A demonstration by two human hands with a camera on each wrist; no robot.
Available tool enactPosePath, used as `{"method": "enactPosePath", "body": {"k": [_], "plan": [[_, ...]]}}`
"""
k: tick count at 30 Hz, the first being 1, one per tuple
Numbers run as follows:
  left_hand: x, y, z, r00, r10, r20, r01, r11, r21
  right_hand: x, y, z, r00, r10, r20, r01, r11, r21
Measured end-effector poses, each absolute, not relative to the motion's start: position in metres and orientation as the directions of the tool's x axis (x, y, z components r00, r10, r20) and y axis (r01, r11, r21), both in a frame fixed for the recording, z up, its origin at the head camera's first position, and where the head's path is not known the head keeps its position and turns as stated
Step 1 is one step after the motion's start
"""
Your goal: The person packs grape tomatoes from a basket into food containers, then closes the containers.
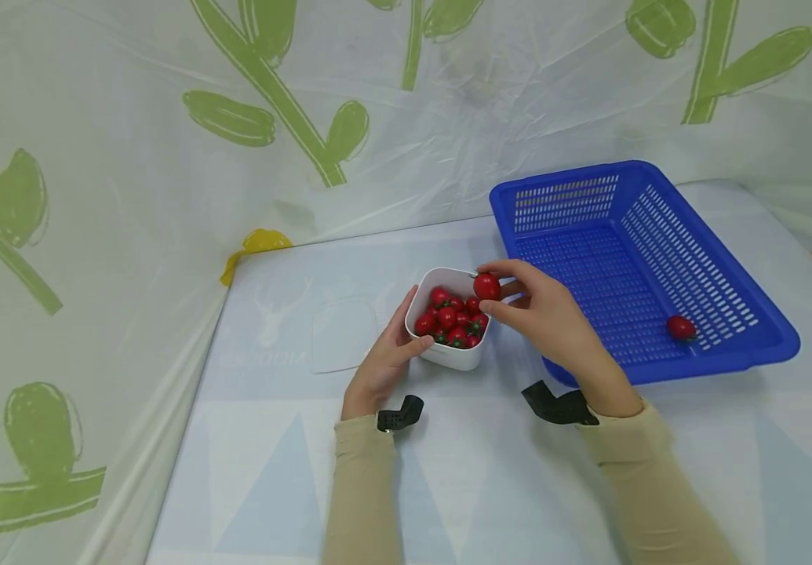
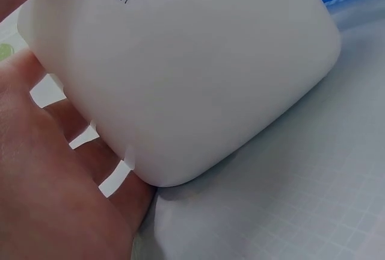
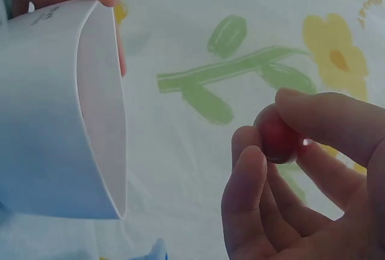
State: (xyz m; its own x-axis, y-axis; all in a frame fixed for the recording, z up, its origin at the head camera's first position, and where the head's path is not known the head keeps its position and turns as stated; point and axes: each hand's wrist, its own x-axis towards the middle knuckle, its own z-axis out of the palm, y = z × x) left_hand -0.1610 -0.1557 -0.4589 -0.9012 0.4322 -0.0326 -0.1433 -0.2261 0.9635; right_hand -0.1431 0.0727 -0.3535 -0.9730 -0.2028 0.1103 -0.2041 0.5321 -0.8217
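Note:
My left hand (image 1: 383, 362) holds a white square container (image 1: 453, 359) by its left side, thumb over the near rim. Several red cherry tomatoes (image 1: 447, 317) with green stems lie inside it. Between thumb and fingertips my right hand (image 1: 557, 318) pinches one cherry tomato (image 1: 486, 286) at the container's right rim. The right wrist view shows this tomato (image 3: 278, 136) apart from the container's wall (image 3: 42, 121). In the left wrist view the container's lettered side (image 2: 210, 79) fills most of the picture, with fingers (image 2: 126, 194) along its edge.
A blue plastic basket (image 1: 740, 314) with slotted walls stands to the right, behind my right hand. One cherry tomato (image 1: 681, 328) lies in it near the right wall. A pale patterned cloth (image 1: 271, 471) covers the table; a leaf-printed sheet (image 1: 130, 235) hangs behind and left.

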Motion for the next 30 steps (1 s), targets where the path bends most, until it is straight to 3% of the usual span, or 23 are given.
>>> {"method": "enactPosePath", "body": {"k": [12,30], "plan": [[-0.158,-0.158,-0.449,-0.897,0.441,-0.046,-0.135,-0.174,0.976,-0.148,0.057,-0.366,-0.959,-0.224,0.172,-0.268,0.531,-0.804],[-0.156,-0.156,-0.450,-0.885,0.465,-0.027,-0.125,-0.181,0.975,-0.147,0.029,-0.394,-0.928,-0.288,0.236,-0.371,0.681,-0.631]]}}
